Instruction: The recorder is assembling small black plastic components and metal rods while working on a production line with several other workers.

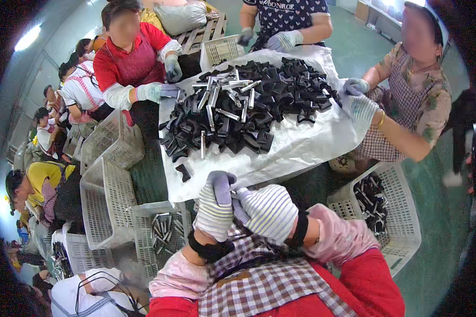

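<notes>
Both my hands, in striped gloves with grey-purple fingers, meet at the near edge of a table covered in white sheeting. My left hand is closed, thumb and fingers pressed together. Against it, my right hand is closed too, its fingertips pinched near the left ones. A small bit of something shows between them, too hidden to name. Beyond my hands lies a heap of black curved plastic pieces, with several shiny silver metal bars on top. One loose black piece rests near the left edge.
Gloved co-workers stand around the table at the left, far side and right. A white crate with metal bars stands to my lower left, another crate with black and silver parts to my right. More crates line the left.
</notes>
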